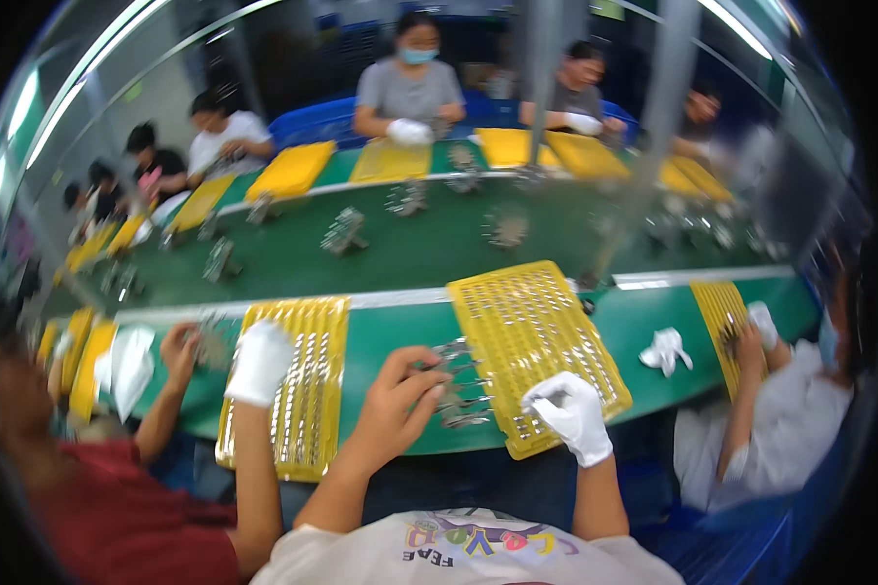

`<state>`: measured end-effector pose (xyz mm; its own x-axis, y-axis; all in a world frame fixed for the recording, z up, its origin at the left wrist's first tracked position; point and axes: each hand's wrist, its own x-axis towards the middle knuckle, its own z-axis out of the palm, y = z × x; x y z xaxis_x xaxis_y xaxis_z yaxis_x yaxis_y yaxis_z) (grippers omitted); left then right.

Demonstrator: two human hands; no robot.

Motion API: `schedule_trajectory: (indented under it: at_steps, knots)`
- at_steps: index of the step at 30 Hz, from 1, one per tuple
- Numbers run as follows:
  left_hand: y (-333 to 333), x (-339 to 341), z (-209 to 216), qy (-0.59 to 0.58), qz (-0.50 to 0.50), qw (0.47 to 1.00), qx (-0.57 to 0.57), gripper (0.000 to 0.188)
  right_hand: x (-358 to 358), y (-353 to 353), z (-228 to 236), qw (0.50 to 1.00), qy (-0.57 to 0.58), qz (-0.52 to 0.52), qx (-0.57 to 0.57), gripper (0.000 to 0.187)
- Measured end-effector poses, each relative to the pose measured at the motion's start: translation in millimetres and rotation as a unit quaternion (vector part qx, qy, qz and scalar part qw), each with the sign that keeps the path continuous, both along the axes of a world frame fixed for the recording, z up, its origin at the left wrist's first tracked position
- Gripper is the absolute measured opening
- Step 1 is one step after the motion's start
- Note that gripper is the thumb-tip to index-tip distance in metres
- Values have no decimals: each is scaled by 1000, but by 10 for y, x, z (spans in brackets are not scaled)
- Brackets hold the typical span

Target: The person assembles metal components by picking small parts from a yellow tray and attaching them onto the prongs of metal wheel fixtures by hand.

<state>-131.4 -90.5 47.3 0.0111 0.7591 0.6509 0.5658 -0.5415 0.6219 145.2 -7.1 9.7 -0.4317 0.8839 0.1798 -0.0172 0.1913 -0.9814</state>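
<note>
My bare left hand (396, 402) is closed on the near edge of a silvery metal rack with several prongs (464, 417). The rack lies against the left side of a yellow tray (517, 292) filled with rows of small shiny metal pieces. Over the lower right part of that tray is my right hand (571, 414), in a white glove. Its thumb and fingers are pinched together; whatever may be between them is too small to make out. The tray rests tilted on the green work surface (400, 336).
At my left a co-worker's gloved hand (261, 363) is over another yellow tray (312, 390). A crumpled white glove (665, 351) lies to my right, before another co-worker's tray (720, 307). Beyond a pale rail (400, 298), a green belt (293, 268) carries metal clusters (344, 231).
</note>
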Motion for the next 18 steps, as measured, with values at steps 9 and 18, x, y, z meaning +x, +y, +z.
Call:
schedule_trajectory:
  at_steps: [9,18]
  knots:
    - [284,184,40,5,-11,1000,-12,12,145,223,-87,995,-1,-87,52,15]
    - [553,347,-3,-32,-36,998,-43,13,309,218,-190,986,-57,-139,75,14]
